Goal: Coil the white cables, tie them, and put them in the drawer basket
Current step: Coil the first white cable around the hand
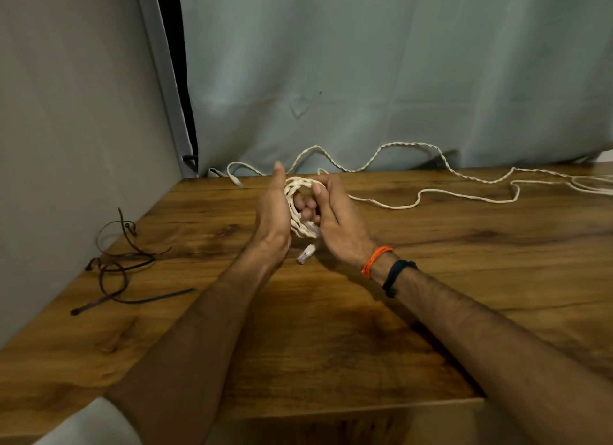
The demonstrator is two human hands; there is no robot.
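A small coil of white cable (pixel 297 185) stands upright above the wooden table (pixel 464 278), wound round the fingers of my left hand (pixel 273 212). My right hand (pixel 335 219) grips the coil from the right side, thumb up over its top. A clear plug (pixel 306 254) hangs below the coil between my wrists. The rest of the white cable (pixel 418 204) trails off to the right across the table, and more twisted white cable (pixel 411 145) lies along the far edge. No drawer basket is in view.
Several dark cable ties (pixel 122 262) lie tangled at the table's left side near the grey wall (pixel 66 146). A pale curtain (pixel 398 79) hangs behind the table. Another cable end with a plug (pixel 236 181) rests at the far left corner.
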